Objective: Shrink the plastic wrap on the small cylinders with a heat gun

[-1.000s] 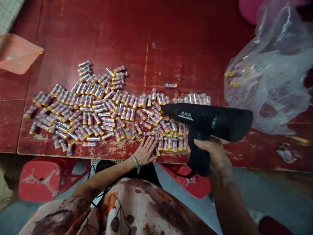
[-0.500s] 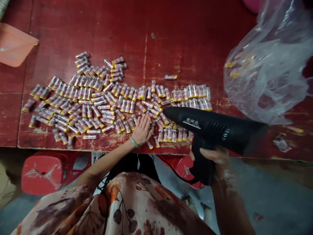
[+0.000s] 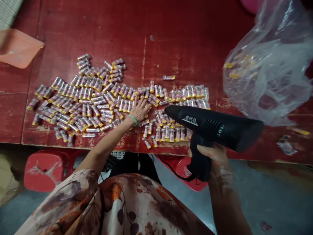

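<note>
My right hand (image 3: pixel 212 156) grips the handle of a black hair dryer (image 3: pixel 202 122), its narrow nozzle pointing left over the table. Small clear tubes with yellow ends and printed labels (image 3: pixel 85 93) lie across the red table (image 3: pixel 190 42) in a wide spread. On the middle of them rests my left hand (image 3: pixel 139 111), fingers apart and touching the tubes; a green bangle (image 3: pixel 133 120) circles that wrist. Neat rows of tubes (image 3: pixel 168 133) lie below the nozzle, partly covered by the dryer. One lone tube (image 3: pixel 169 77) sits above the rest.
A clear plastic bag (image 3: pixel 266 78) with yellow-ended things inside stands at the right. An orange tray-like piece (image 3: pixel 21 49) lies at the far left. Red stools (image 3: pixel 44 171) stand under the near table edge, where the dryer's cord (image 3: pixel 171 168) hangs.
My left hand has slid up and slightly left over the tubes, its fingers spreading. The hair dryer has shifted slightly, still in my right hand.
</note>
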`<state>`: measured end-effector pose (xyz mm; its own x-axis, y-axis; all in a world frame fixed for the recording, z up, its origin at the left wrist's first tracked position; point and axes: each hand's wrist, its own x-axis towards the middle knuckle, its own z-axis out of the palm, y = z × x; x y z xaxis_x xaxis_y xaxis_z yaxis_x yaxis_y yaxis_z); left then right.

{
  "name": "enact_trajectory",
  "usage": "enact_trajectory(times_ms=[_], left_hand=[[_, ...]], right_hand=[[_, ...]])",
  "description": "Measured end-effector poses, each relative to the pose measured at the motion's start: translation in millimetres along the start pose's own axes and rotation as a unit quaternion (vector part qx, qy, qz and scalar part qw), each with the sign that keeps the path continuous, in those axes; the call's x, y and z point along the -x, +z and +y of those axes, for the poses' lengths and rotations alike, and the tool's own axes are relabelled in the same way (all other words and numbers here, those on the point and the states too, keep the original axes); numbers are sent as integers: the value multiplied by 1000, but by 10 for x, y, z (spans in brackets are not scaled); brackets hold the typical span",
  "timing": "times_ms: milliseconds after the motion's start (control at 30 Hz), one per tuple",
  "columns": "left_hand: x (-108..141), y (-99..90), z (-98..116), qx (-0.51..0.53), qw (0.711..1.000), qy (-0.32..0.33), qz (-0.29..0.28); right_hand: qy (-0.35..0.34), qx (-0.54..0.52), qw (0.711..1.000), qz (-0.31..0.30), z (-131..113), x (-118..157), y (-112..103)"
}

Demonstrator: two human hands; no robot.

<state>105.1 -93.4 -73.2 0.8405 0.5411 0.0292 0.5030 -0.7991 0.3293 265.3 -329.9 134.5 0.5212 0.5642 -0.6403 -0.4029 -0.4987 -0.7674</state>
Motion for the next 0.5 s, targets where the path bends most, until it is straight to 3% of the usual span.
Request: enact_trajectory(times_ms=[200, 300, 400, 500], left_hand=[[26, 13, -118, 14, 999, -32, 8], [-7, 9, -153, 19, 999, -47, 2], [28, -22, -203, 33, 998, -53, -2], [291, -67, -184, 47, 994, -93, 26]], right_hand=[[-17, -12, 1000, -22, -28, -288, 331], [-59, -13, 998, 3, -90, -435, 429], [-82, 1, 996, 30, -114, -427, 356], [-3, 27, 999, -27, -53, -238, 190]])
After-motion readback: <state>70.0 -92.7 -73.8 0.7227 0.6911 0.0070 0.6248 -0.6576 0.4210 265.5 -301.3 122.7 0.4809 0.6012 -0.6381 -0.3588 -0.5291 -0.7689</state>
